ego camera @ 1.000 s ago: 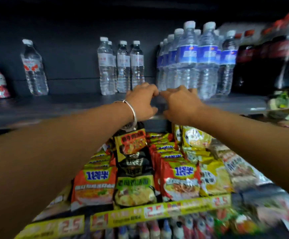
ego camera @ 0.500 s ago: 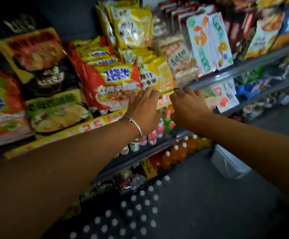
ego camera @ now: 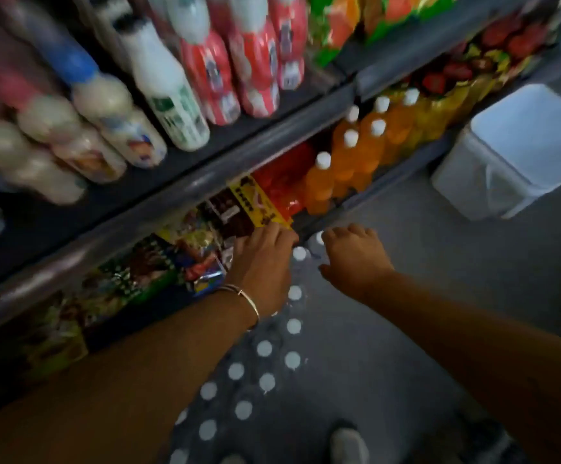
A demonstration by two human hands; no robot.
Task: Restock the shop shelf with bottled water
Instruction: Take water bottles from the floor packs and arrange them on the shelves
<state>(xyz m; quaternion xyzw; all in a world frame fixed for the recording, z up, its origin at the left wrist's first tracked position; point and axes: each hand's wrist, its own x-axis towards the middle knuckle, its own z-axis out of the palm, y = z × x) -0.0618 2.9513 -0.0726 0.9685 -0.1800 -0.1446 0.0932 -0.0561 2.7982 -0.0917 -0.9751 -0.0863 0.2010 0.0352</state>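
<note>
A block of water bottles (ego camera: 264, 349) stands on the floor below me, showing as rows of white caps from above. My left hand (ego camera: 262, 262), with a thin bangle on the wrist, reaches down over the block's far end, fingers stretched beside one cap (ego camera: 299, 253). My right hand (ego camera: 356, 259) hovers just right of it with loosely bent fingers over another cap (ego camera: 319, 237). Neither hand holds anything. The upper shelf with the water bottles is out of view.
The shelf unit runs along the left, blurred: milk-drink bottles (ego camera: 168, 92) above, orange drink bottles (ego camera: 349, 159) and snack packets (ego camera: 185, 249) lower down. A white lidded bin (ego camera: 513, 152) stands on the grey floor at right. My shoe (ego camera: 349, 443) shows at the bottom.
The view has swung down from the water shelf past the noodle packets to the floor. Both hands have dropped from the shelf edge to just above the bottle caps.
</note>
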